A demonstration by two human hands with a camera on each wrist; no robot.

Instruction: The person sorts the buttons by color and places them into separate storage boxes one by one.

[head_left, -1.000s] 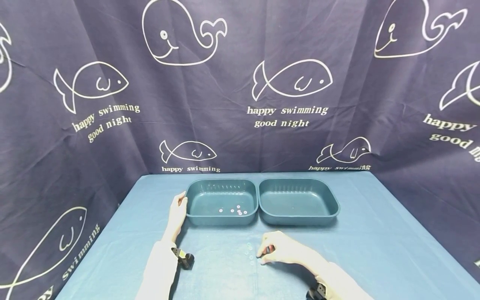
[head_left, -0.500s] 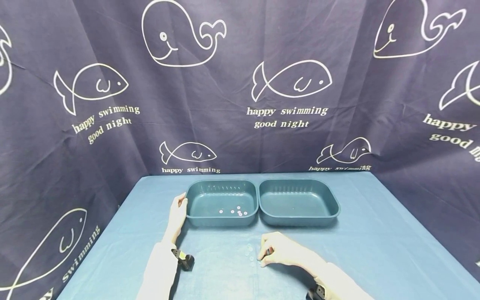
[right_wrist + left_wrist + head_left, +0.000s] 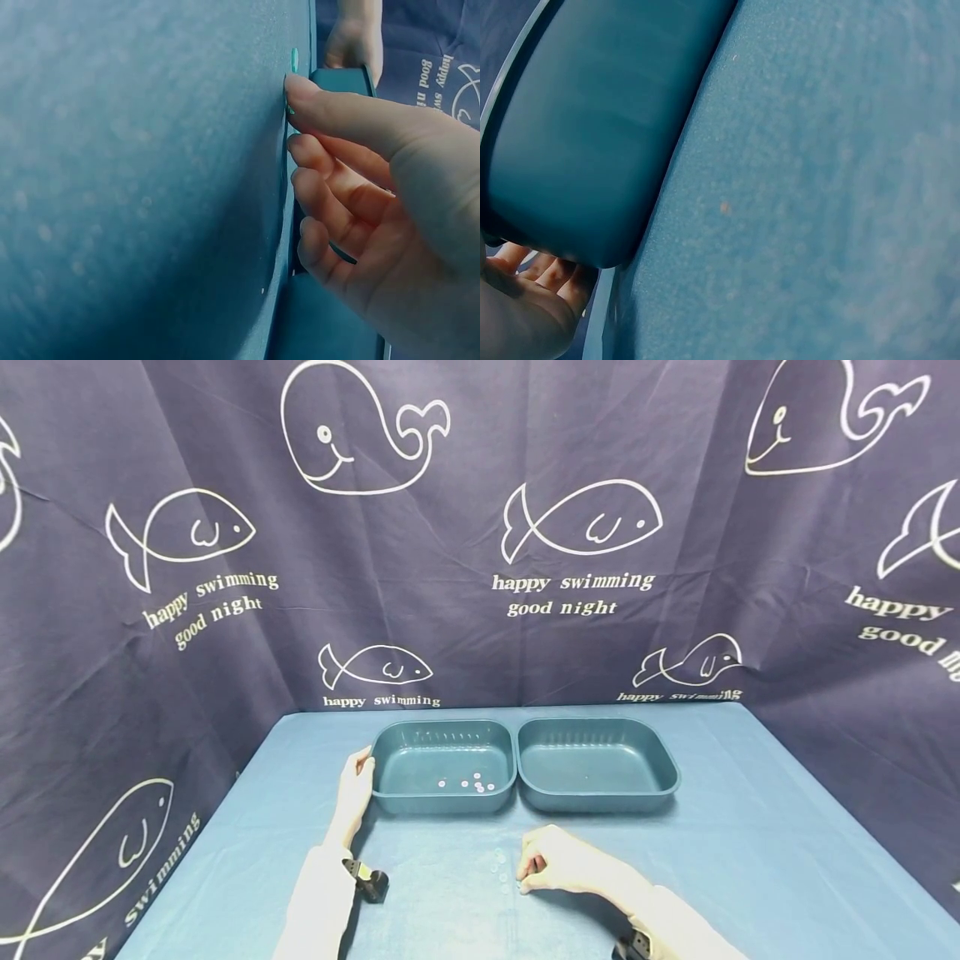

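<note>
My left hand (image 3: 356,785) grips the left end of a blue-green plastic bin (image 3: 442,802), its fingers against the end wall in the left wrist view. Inside that bin lie several small pink discs (image 3: 465,784) that look like buttons. In front of the bins my right hand (image 3: 558,860) is down at the tablecloth, thumb and forefinger pinching a small green button (image 3: 290,109), mostly hidden by the fingertips. Its other fingers are loosely curled. Several pale green buttons (image 3: 499,855) lie on the cloth just left of it; one green button (image 3: 294,59) shows beyond the thumb.
A second blue-green bin (image 3: 600,799) stands right beside the first. Light blue cloth (image 3: 442,893) covers the table, and a dark curtain (image 3: 465,635) with white fish hangs behind. Each wrist wears a black camera (image 3: 371,882).
My right hand has shifted very slightly toward me, and its thumb and forefinger have closed together at the cloth. My left hand stays on the bin; the pink buttons have not moved.
</note>
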